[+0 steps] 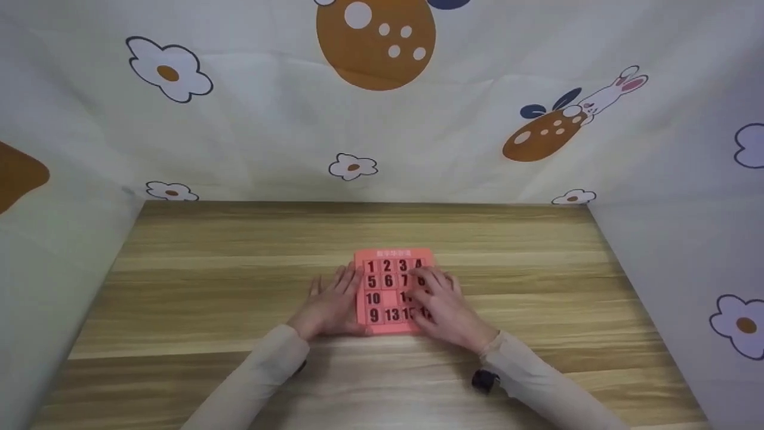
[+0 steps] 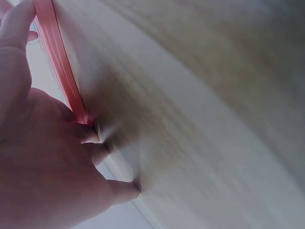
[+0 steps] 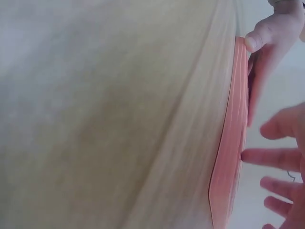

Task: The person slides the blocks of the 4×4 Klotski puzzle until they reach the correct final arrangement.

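A pink sliding number puzzle (image 1: pixel 390 328) lies flat on the table, its tiles bearing black numbers. The top row reads 1 to 4. Under the 6 is a vacant slot (image 1: pixel 390 298), right of the 10 tile (image 1: pixel 373 298). My left hand (image 1: pixel 331 307) lies along the puzzle's left side, fingers extended and thumb at the near left corner. In the left wrist view its fingertips touch the tabletop beside the pink edge (image 2: pixel 59 59). Over the right columns my right hand (image 1: pixel 447 307) spreads its fingers, hiding some tiles. One fingertip touches the puzzle's face in the right wrist view.
The wood-grain table (image 1: pixel 239 239) extends around the puzzle on all sides. Pale fabric walls (image 1: pixel 268 119) with flower and rabbit prints enclose its back and sides. A dark object (image 1: pixel 484 381) sits at the right wrist.
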### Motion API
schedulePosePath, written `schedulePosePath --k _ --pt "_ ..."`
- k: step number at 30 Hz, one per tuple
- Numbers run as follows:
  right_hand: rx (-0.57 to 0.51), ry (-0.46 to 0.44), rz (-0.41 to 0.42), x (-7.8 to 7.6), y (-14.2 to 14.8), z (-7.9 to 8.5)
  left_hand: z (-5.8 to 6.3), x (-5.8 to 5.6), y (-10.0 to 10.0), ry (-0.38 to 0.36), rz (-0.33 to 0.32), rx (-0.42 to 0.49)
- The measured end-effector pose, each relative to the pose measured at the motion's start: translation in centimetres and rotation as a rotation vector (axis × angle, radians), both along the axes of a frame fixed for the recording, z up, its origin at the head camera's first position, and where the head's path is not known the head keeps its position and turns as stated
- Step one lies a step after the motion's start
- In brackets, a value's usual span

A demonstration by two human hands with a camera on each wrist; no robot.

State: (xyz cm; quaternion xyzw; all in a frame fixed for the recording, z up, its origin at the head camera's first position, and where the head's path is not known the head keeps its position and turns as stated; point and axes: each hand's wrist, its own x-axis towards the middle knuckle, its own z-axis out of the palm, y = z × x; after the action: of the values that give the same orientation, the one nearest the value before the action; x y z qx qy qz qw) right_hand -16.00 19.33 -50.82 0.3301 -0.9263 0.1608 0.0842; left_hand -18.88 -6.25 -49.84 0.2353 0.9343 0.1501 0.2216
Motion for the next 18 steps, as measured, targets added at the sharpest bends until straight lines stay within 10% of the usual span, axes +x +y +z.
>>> schedulePosePath --k 8,18 --pt "0.033 -0.114 0.097 0.1 0.2 0.0 -0.2 -0.1 -0.1 0.006 -0.011 0.014" --pt "-0.102 0.001 -0.096 -0.2 3.2 0.2 0.0 0.0 -0.2 -0.010 -0.013 0.039"
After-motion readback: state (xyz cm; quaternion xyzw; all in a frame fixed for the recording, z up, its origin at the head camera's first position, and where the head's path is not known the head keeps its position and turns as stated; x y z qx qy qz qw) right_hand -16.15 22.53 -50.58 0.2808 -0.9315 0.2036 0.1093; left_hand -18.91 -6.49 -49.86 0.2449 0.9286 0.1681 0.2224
